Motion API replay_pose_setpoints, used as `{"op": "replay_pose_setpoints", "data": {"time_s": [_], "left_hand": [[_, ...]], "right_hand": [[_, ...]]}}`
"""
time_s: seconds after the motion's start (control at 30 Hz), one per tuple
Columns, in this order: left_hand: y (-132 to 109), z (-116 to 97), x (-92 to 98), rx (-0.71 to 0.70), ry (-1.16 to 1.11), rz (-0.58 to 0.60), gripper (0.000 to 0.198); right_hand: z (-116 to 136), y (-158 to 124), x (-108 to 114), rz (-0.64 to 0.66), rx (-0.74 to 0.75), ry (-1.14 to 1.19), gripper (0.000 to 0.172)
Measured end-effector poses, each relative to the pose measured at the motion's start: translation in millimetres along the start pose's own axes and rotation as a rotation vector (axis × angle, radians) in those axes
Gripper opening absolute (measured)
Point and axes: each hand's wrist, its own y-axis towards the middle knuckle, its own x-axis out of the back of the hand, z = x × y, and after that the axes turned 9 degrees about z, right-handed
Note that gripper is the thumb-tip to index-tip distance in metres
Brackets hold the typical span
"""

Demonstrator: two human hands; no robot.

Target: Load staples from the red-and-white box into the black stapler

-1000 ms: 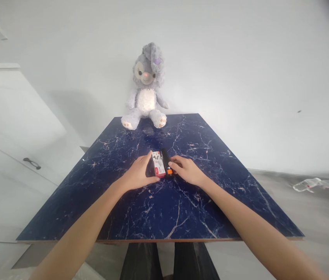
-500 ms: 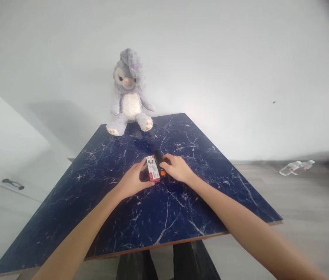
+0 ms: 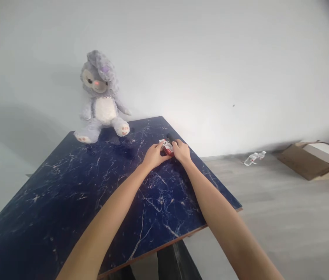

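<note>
A small red and white box point(image 3: 166, 146) lies on the dark blue marbled table point(image 3: 94, 186), near its right edge. My left hand point(image 3: 154, 155) grips the box from the left side. A black device point(image 3: 170, 138) lies right beside the box, and my right hand point(image 3: 181, 151) rests on it, covering most of it. Both arms reach forward across the table to the two objects.
A grey and white plush rabbit point(image 3: 100, 101) sits at the far edge of the table against the white wall. On the grey floor to the right lie a plastic bottle point(image 3: 253, 157) and an open cardboard box point(image 3: 313, 158).
The view has swung to the right, so the table and rabbit now sit further left. The white cabinet has left the view, the cardboard box has come in. My hands stay on the box and the device.
</note>
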Motion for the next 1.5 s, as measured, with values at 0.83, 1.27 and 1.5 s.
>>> {"op": "replay_pose_setpoints", "data": {"time_s": [0.83, 1.27, 1.5], "left_hand": [[-160.4, 62.4, 97.1, 0.31, 0.309, -0.004, 0.046], [-164.1, 65.1, 98.1, 0.289, 0.279, 0.166, 0.051], [-162.6, 65.4, 98.4, 0.288, 0.279, 0.17, 0.05]], "right_hand": [[67.7, -66.5, -12.0, 0.058, 0.641, -0.034, 0.031], [75.0, -73.0, -39.8, 0.353, 0.673, -0.197, 0.034], [66.2, -60.9, -29.7, 0.338, 0.655, -0.369, 0.036]]}}
